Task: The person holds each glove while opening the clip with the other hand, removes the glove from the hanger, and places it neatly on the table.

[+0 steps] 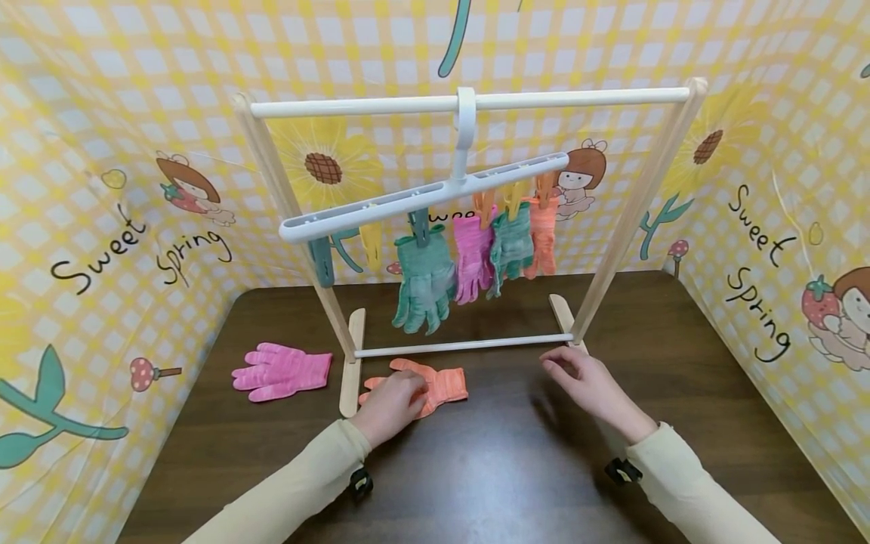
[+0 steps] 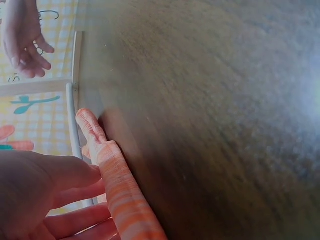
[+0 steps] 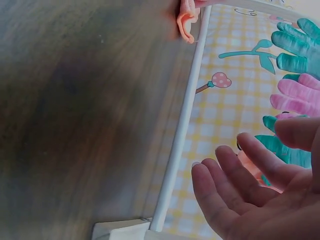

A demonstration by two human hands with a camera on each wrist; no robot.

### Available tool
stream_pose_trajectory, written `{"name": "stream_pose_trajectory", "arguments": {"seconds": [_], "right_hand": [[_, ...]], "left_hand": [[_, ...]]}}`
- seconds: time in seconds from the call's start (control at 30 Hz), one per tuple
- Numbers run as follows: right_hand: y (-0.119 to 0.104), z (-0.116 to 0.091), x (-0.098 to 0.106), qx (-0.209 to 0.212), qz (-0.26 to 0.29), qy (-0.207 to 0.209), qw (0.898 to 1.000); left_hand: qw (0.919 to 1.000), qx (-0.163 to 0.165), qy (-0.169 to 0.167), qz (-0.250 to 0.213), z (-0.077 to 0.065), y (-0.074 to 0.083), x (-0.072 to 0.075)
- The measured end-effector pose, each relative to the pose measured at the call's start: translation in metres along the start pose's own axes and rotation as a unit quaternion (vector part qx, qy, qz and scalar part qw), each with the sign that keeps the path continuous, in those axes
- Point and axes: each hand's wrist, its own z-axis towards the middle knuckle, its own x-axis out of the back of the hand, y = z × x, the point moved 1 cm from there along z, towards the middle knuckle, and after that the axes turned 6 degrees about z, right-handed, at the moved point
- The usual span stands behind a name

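An orange knit glove (image 1: 447,384) lies on the table in front of the wooden rack, its cuff toward the right. My left hand (image 1: 393,404) is over its middle. In the left wrist view thumb and fingertips come together on the orange glove (image 2: 122,185), pinching it; the head view partly hides this grip. My right hand (image 1: 583,381) hovers empty near the rack's right foot, fingers loosely bent and apart, as the right wrist view shows. A pink glove (image 1: 282,372) lies flat left of the rack.
A white hanger (image 1: 421,198) hangs tilted from the rack's top bar (image 1: 578,98). Clothespins hold a green glove (image 1: 424,279), a pink glove (image 1: 472,257), another green glove (image 1: 512,242) and an orange glove (image 1: 544,238). A blue clothespin (image 1: 322,262) and yellow clothespin (image 1: 371,243) hang without gloves at left.
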Motion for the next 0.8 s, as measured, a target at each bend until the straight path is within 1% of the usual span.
{"name": "stream_pose_trajectory", "arguments": {"seconds": [0.17, 0.33, 0.53, 0.67, 0.8], "right_hand": [[0.005, -0.003, -0.003, -0.002, 0.0, -0.001, 1.0], [0.008, -0.005, -0.006, -0.004, 0.006, -0.002, 1.0], [0.01, -0.005, -0.009, -0.004, 0.015, -0.004, 1.0], [0.011, -0.006, -0.01, -0.001, 0.018, -0.002, 1.0], [0.011, -0.006, -0.011, -0.002, 0.018, -0.002, 1.0]], "left_hand": [[0.9999, -0.001, 0.003, -0.012, 0.0, -0.001, 0.0], [0.999, 0.008, 0.022, -0.039, 0.0, -0.001, 0.001], [0.9964, 0.03, 0.055, -0.058, 0.0, -0.002, 0.004], [0.9939, 0.047, 0.066, -0.075, -0.002, -0.002, 0.007], [0.9893, 0.073, 0.078, -0.099, -0.002, -0.004, 0.008]]}}
